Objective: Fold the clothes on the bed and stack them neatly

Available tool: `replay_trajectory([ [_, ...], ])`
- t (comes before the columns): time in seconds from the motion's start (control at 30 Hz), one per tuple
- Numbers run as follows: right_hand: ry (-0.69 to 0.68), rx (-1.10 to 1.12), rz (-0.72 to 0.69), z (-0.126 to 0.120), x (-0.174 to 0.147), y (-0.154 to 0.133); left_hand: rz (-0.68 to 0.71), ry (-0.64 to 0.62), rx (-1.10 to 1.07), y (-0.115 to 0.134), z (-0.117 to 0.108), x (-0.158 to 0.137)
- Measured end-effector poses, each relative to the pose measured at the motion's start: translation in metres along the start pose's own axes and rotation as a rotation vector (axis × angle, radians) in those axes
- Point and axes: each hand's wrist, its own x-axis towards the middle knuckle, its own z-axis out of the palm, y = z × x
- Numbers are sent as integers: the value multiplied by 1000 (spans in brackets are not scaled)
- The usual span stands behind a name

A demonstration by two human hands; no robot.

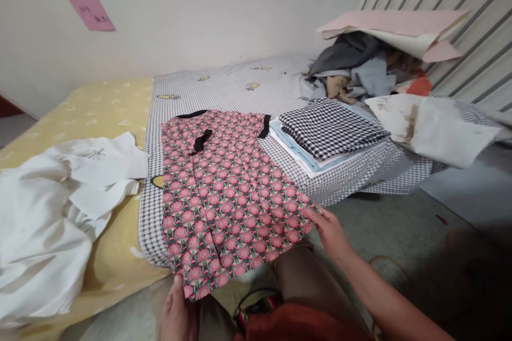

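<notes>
A pink floral shirt [236, 186] with black trim lies spread over the bed, its collar end away from me and one side folded in. A black-edged sleeve end rests on its upper part. My left hand [176, 303] pinches the near left corner of the hem. At the near right corner, my right hand [326, 226] has its thumb and fingers closed on the cloth. The hem between both hands hangs over the bed's edge, above my lap.
A folded stack topped with black-and-white checked cloth [332, 125] sits right of the shirt. Crumpled white cloth [60, 213] lies left on the yellow sheet [116, 98]. Behind the stack are a heap of clothes [352, 64], pink board [392, 24] and a white piece [448, 130].
</notes>
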Motion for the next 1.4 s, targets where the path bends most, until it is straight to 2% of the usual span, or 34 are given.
replay_trajectory([
  [0.17,-71,81,115,0,-6,-4,-50,21,-79,2,5,-3],
  [0.3,-181,-39,171,-2,-12,7,-38,43,-92,3,6,-4],
  [0.4,-216,-165,124,-7,-13,12,-38,11,-101,4,5,-4],
  [0.5,-91,-175,0,-14,-9,12,-28,-3,-111,3,5,-2],
  [0.6,-31,-29,27,-18,-5,7,-58,-4,-127,2,3,0],
  [0.7,-89,165,152,-14,-6,-1,-87,-28,-130,2,1,2],
  [0.8,-116,308,214,-6,-10,-6,-91,-10,-121,3,2,3],
  [0.93,-155,357,249,6,-9,-5,-98,19,-132,5,6,3],
  [1.03,-77,259,266,12,-5,-3,-89,-11,-154,5,4,5],
  [1.17,107,219,170,15,1,0,-125,-48,-175,-1,-5,12],
  [1.27,147,231,145,15,3,4,-140,-59,-178,-4,-10,16],
  [1.4,164,284,184,15,3,8,-131,-51,-179,-4,-10,12],
])
